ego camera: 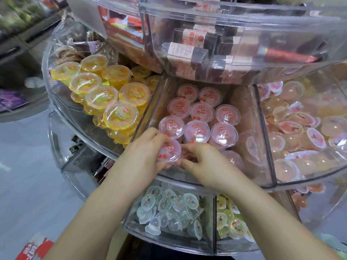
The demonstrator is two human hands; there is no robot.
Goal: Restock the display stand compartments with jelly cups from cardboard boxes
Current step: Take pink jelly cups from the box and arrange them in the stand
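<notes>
With our left hand [144, 149] and right hand [202, 160] pinching a pink cherry-labelled plastic jelly cup [169, 151] at six o'clock of the clear acrylic middle compartment [249, 147], we judge seating it beside its neighbours comes next.

Little print resolves. Dark wrapped bars [187, 51] in the upper tier of the display stand [206, 182] carry pale labels with red Chinese characters, too blurred to read. Pink jelly cups [197, 111] in the middle compartment show red cherry graphics and a small red logo, lettering illegible. Small jelly lids [317, 137] at the right edge bear unreadable script.
</notes>
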